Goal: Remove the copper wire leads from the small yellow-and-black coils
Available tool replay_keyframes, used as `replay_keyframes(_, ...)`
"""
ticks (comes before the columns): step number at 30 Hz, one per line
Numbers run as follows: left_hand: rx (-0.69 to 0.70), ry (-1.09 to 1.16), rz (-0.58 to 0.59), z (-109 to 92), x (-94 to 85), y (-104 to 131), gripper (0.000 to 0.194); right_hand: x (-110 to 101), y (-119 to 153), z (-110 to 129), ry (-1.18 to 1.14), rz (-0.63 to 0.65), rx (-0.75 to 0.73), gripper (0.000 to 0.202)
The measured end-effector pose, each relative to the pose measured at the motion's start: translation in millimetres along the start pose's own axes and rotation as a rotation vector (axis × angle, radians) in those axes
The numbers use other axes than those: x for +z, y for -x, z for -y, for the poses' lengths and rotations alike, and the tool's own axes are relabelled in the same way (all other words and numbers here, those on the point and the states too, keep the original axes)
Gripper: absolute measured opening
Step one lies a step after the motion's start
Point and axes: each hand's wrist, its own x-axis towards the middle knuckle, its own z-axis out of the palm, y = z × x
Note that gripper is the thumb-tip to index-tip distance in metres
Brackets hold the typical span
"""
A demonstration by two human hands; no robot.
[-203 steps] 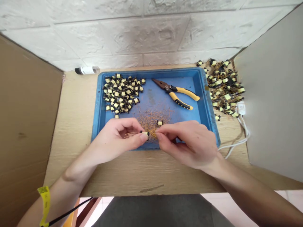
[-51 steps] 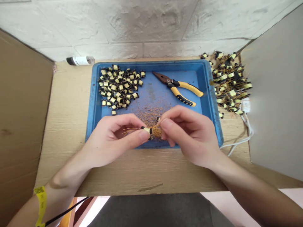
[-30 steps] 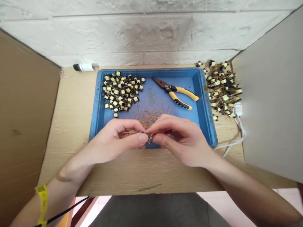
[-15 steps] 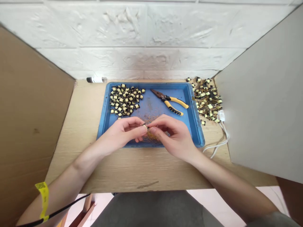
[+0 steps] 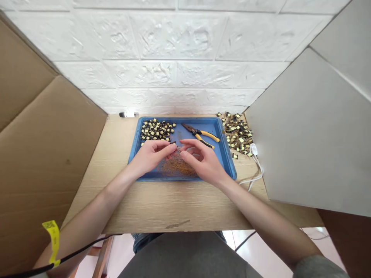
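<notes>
Left hand (image 5: 155, 155), fingers gripping small black component (image 5: 173, 143); right hand (image 5: 204, 159), three o'clock, fingers parted; rectangular blue plastic tray (image 5: 231, 163) beneath.

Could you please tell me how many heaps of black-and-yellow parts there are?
2: one heap in the far left of the blue tray, the other heap on the table, right of the tray. The left hand may hide some of the first.

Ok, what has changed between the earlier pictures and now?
The right hand has opened from its pinch. Both hands appear farther over the blue tray. The left hand still pinches a component; the pliers lie as before.
</notes>
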Motion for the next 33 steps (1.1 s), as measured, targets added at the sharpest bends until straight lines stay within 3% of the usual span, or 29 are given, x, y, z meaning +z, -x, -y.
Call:
replay_keyframes(7,0.247,-0.261,-0.109,-2.6,1.6,0.0,0.030,-9.0,-17.7,0.8,-0.153,0.150,0.178,0.049)
replay_keyframes(13,0.399,-0.374,-0.105,5.4,3.1,8.6,0.020,-0.7,-11.6,-10.7,-0.205,0.206,0.228,0.062)
replay_keyframes(19,0.467,-0.422,-0.075,9.7,3.2,13.1,0.017,-1.8,-7.4,-5.5,-0.206,0.251,0.234,0.065)
replay_keyframes(25,0.462,-0.458,-0.072,8.2,5.1,14.3,0.018,-2.5,-6.1,-3.7,-0.172,0.205,0.200,0.050)
replay_keyframes(33,0.393,-0.490,-0.063,4.4,5.6,16.2,0.023,-3.4,-7.5,-9.8,-0.057,-0.007,0.064,0.036)
